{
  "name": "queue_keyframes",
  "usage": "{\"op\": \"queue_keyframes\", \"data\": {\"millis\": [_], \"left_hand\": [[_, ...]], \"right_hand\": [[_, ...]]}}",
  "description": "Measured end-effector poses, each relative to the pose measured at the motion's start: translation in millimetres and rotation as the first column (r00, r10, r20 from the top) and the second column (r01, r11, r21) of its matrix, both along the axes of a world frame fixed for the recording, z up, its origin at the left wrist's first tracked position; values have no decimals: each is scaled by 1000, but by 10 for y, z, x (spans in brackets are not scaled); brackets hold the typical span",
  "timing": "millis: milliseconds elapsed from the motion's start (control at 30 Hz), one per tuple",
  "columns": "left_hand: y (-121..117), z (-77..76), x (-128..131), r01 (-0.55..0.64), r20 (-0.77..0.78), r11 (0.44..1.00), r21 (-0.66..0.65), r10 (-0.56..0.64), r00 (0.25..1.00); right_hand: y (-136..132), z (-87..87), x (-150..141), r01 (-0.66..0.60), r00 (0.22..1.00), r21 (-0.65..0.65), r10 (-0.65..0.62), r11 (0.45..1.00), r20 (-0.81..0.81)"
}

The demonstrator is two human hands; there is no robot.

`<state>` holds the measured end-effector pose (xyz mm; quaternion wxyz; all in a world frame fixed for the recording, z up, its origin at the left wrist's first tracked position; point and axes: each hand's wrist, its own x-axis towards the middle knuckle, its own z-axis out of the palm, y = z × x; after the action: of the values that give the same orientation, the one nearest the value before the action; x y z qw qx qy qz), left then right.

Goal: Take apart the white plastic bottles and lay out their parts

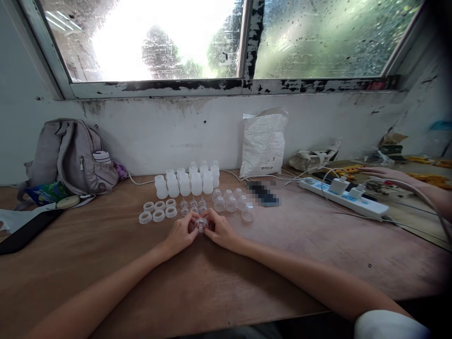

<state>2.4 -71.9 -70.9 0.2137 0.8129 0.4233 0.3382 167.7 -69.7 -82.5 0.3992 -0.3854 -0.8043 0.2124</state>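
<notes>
Between my left hand (182, 231) and my right hand (221, 230) is a clear bottle nipple (201, 225), held low over the table. Fingers of both hands close on it from either side; whether a ring is around it I cannot tell. Just beyond my fingertips stand several clear nipples (193, 203). White screw rings (158, 215) lie in two rows to the left of my left hand. Dome-shaped clear caps (230, 203) sit beyond and to the right of my right hand. Behind these stand frosted baby bottles (184, 182), some with tops on.
A grey backpack (72, 155) and a black flat object (30, 231) are at left. A white plastic bag (263, 143) leans on the wall. Right are a pixelated dark object (263, 193) and a power strip (348, 200) with cables. Another person's hand (384, 174) reaches in at far right.
</notes>
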Motion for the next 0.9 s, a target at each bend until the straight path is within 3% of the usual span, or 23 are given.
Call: {"op": "queue_keyframes", "data": {"millis": [300, 533, 900], "left_hand": [[-16, 19, -2, -13, -26, 1000, 5, 13, 1000], [-5, -1, -5, -4, 14, 1000, 11, 3, 1000], [13, -12, -2, 13, 4, 1000, 2, -13, 1000]], "right_hand": [[-9, 28, 7, 6, 1000, -1, -6, 1000, 5], [-11, 64, 16, -63, 998, -11, 63, 998, -5], [-18, 29, 7, -28, 1000, -29, 28, 999, 2]]}}
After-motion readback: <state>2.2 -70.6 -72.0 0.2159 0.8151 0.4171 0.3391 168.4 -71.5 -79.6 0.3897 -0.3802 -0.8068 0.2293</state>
